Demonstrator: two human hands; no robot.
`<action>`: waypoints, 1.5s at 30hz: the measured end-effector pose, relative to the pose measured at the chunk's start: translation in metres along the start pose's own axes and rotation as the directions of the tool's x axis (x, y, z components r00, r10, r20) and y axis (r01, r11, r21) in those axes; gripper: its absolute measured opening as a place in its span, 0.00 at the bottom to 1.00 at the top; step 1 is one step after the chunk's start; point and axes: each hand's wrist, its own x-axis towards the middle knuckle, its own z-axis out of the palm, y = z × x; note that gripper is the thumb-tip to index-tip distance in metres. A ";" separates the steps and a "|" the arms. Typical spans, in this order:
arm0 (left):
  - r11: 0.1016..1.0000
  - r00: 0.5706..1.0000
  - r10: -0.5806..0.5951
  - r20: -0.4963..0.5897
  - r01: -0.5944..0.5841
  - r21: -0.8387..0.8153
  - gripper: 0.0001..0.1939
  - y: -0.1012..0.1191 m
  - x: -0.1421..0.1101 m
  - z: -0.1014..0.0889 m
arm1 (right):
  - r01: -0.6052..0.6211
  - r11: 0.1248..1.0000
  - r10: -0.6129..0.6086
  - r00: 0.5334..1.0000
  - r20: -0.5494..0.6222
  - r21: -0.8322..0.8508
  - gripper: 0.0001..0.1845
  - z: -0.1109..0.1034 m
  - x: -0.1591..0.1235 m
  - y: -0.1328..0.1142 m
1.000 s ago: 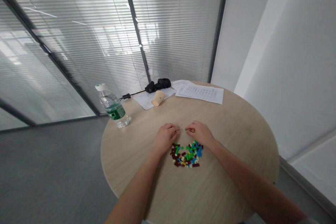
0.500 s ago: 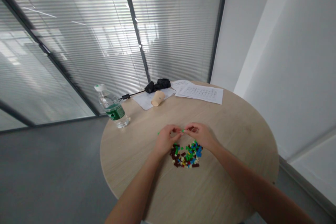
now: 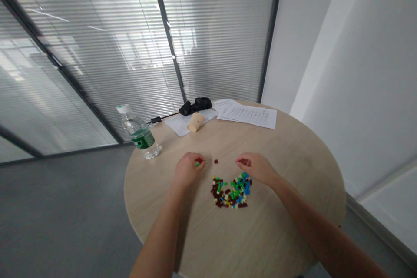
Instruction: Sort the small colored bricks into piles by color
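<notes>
Green piece [image 3: 197,164] sits within my left hand's [image 3: 188,167] curl, toward the surface's [image 3: 293,152] left edge from the brick pile [image 3: 231,197]; can't tell if pinched, nor if my right hand's [image 3: 258,167] near-meeting fingertips hold anything. Probably light, stiff, slippery, sturdy: take opposite sides. Pointing, long axis: too small to tell.

Left hand [image 3: 186,167] now farther left
</notes>
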 end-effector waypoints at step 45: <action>0.994 0.992 0.096 0.087 -0.091 -0.065 0.10 -0.011 0.000 0.007 | 0.120 0.992 -0.113 0.973 0.199 -0.025 0.10 -0.013 -0.003 0.009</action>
